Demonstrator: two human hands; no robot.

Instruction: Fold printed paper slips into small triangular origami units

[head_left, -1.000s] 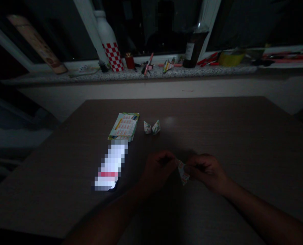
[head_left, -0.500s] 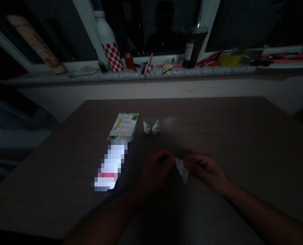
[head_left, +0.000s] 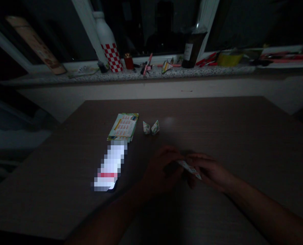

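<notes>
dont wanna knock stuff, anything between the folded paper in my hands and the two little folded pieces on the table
Only your left hand, at the folded paper, crosses that line; past it, nothing visible stands before the two little folded pieces. The phone lies off left.

Phone before stacked cards, folded pieces right.

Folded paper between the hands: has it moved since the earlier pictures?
Yes. Judged against the phone, the folded paper has shifted slightly right, away from it, and its free tip points further right.
</notes>
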